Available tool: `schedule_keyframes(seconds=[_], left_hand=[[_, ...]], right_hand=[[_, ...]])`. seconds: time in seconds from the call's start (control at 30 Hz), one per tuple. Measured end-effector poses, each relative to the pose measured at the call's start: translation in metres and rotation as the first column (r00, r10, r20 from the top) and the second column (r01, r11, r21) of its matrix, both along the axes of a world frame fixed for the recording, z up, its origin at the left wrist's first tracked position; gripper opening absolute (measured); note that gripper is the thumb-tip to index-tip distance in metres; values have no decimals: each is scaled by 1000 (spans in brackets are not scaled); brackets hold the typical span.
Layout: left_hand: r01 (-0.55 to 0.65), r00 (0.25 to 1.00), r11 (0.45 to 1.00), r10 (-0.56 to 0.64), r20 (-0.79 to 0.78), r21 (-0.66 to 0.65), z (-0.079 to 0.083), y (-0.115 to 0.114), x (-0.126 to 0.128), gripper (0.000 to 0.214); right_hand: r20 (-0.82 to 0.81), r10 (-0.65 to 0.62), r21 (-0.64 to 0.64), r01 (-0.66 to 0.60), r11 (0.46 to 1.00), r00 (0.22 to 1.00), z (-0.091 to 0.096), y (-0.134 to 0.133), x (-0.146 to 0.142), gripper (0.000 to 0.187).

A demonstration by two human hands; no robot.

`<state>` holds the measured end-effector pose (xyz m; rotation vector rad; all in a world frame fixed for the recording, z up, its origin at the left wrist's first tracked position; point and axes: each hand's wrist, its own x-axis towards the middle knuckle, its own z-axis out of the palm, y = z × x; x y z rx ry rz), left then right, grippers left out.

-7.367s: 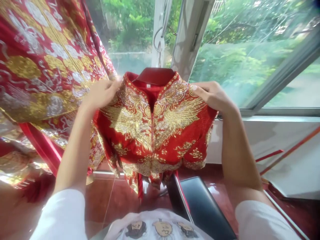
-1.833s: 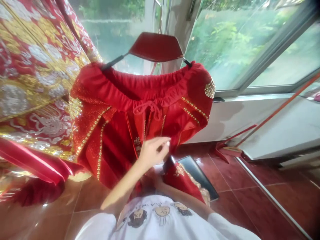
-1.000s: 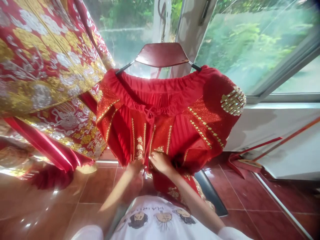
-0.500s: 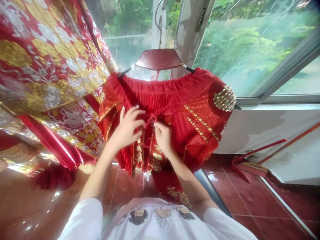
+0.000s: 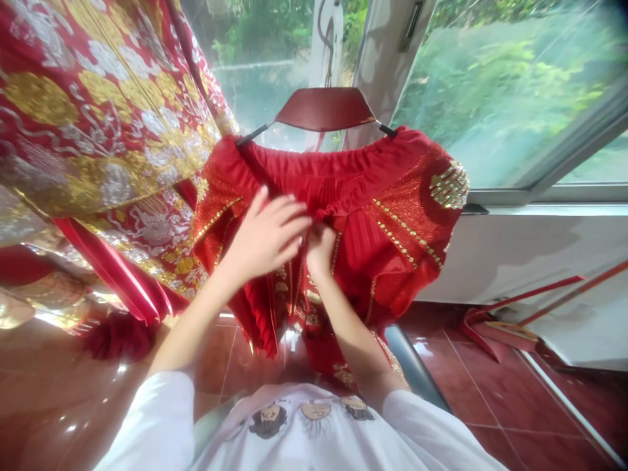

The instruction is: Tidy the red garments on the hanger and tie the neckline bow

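In the head view, a red pleated skirt (image 5: 397, 216) with gold beading and a gathered waistband hangs on a clip hanger (image 5: 326, 109). My left hand (image 5: 269, 235) is open over the waistband's front, its fingers spread and slightly blurred. Close beside its fingertips, my right hand (image 5: 320, 252) is closed at the front opening, pinching the red drawstring there. The fingertips and most of the drawstring are hidden. Gold motifs run down the front panel below the hands.
A red robe (image 5: 118, 131) with gold and silver embroidery hangs close on the left. Behind is a sliding window (image 5: 490, 98). At the right, a red dustpan (image 5: 483, 330) and a broom stand by the wall on the tiled floor. A dark chair edge (image 5: 419, 373) shows below the skirt.
My left hand has moved right and up, its fingers now over where the drawstring's looped knot showed. My right hand stays closed by the opening, a little higher relative to the skirt.
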<state>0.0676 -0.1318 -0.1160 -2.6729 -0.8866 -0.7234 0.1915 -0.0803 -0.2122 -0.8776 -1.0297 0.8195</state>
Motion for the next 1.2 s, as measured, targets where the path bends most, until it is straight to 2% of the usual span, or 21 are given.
schedule_keyframes(seconds=[0.07,0.1,0.2,0.3,0.43,0.5,0.57,0.67,0.73,0.83,0.93,1.07,1.2], left_hand=[[-196,978,973,203,-53,120,1,20,5,33],[-235,961,962,251,-114,140,1,27,7,31],[-231,927,957,271,-258,177,0,35,9,27],[-203,931,955,257,-260,215,-1,30,7,26],[-192,951,958,235,-200,214,-2,26,5,28],[-174,963,962,211,-169,208,-3,23,4,30],[-156,980,961,179,-85,229,1,15,3,31],[-201,975,938,164,149,282,17,-4,-4,27],[-212,961,946,156,229,245,31,-17,-9,25],[-98,992,992,91,91,74,41,-23,-14,23],[-110,992,993,107,-67,-48,34,-17,-12,21],[-195,973,979,187,-136,-53,19,-6,-8,18],[-198,958,980,194,-211,4,15,-2,-7,17]], right_hand=[[-43,-2,-54,0,999,999,0,-1,1,28],[-65,-7,-84,2,997,998,1,-2,2,28],[-65,-16,-132,7,991,998,3,-7,3,30],[13,-5,-112,7,994,1000,5,-13,4,29],[180,-65,-63,78,995,982,-4,-27,4,19],[196,-59,-93,79,993,979,-16,-34,3,16],[169,5,-161,23,987,986,-32,-40,1,14],[101,112,-246,-85,965,989,-57,-51,-4,11],[65,147,-262,-125,957,987,-65,-59,-7,14],[19,178,-244,-168,955,984,-55,-71,-7,22],[-50,231,-163,-236,958,972,-27,-72,-1,29],[-126,326,-154,-343,927,937,1,-59,3,41],[-132,315,-128,-331,935,940,4,-49,1,41]])
